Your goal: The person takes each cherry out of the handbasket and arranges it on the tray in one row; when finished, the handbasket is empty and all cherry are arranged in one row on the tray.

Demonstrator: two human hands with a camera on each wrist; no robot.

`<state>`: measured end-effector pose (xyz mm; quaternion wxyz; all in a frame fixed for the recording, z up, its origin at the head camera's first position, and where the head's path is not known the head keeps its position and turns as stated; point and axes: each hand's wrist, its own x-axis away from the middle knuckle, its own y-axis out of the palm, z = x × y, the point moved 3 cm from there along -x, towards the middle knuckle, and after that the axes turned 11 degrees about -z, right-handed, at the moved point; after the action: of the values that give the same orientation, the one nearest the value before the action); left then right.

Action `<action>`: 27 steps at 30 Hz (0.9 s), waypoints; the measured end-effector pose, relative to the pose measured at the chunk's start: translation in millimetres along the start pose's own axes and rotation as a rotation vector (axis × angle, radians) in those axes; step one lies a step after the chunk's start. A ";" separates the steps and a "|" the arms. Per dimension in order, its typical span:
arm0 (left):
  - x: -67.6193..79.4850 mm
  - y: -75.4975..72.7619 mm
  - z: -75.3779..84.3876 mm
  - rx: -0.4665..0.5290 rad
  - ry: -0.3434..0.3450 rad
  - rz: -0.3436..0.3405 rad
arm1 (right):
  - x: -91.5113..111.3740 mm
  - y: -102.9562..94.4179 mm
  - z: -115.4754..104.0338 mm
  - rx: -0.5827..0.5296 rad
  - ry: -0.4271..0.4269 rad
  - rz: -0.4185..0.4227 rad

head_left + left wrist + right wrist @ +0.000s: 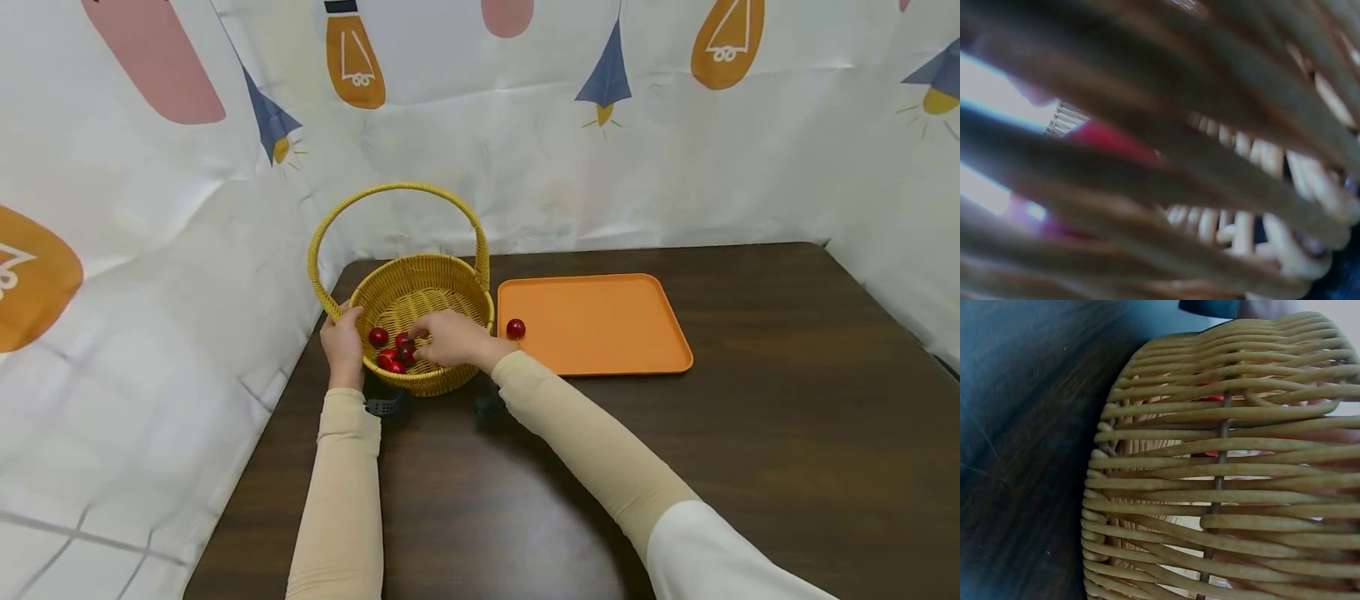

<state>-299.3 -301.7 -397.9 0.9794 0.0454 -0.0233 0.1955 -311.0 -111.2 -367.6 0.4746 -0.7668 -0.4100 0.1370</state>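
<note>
A yellow woven basket (426,382) with a tall arched handle stands at the left of the table. My left hand (344,343) grips its left rim by the foot of the handle. My right hand (453,337) reaches over the near right rim into the basket and pinches a dark red cherry (407,352) at its fingertips. Several other cherries lie around it, one a little apart on the left (378,337). In both wrist views the basket's woven wall (1222,469) fills much of the picture, with red showing through the gaps (1113,140).
An orange tray (600,325) lies to the right of the basket, with one cherry (515,328) at its left edge. Both rest on a dark wooden table (787,400). A white printed cloth (487,167) hangs behind and along the sides.
</note>
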 end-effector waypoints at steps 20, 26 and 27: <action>0.1 -2.0 0.5 0.024 0.024 0.018 | -19.8 7.8 -3.9 0.083 -0.146 -0.148; 1.0 0.6 -2.1 0.019 0.028 0.018 | -19.6 9.6 -0.1 0.070 -0.135 -0.164; 0.9 0.5 -1.4 0.014 0.035 0.020 | -19.8 9.1 -0.4 0.065 -0.144 -0.166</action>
<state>-298.6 -300.8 -399.2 0.9772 0.0485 -0.0054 0.2064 -318.6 -128.5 -378.6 0.4780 -0.7026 -0.5006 0.1651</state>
